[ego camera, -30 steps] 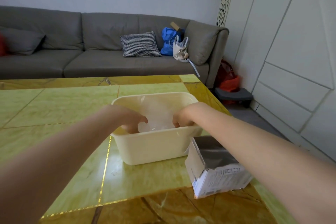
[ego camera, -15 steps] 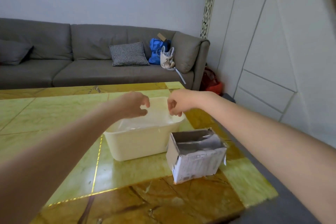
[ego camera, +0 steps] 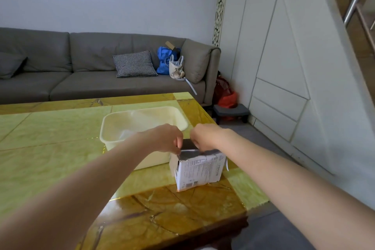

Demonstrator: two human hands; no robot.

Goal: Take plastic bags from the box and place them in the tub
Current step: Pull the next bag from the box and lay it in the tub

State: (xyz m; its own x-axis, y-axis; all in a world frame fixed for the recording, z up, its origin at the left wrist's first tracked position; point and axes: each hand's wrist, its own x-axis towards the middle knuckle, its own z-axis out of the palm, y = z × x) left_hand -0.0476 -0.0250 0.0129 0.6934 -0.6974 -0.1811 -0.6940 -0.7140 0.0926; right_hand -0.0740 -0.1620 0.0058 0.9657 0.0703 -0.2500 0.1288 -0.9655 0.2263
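Over the box (ego camera: 197, 169) mouth, both hands, fingers curled inward, grip and contents hidden.

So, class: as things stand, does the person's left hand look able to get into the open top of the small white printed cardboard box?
Probably yes. The left hand is already at the open top of the small white printed cardboard box, nothing lies between them, and the right hand keeps to the opposite side.

One head-worn wide-angle view — looking forward and down across the table (ego camera: 50, 148) — close over both forearms.
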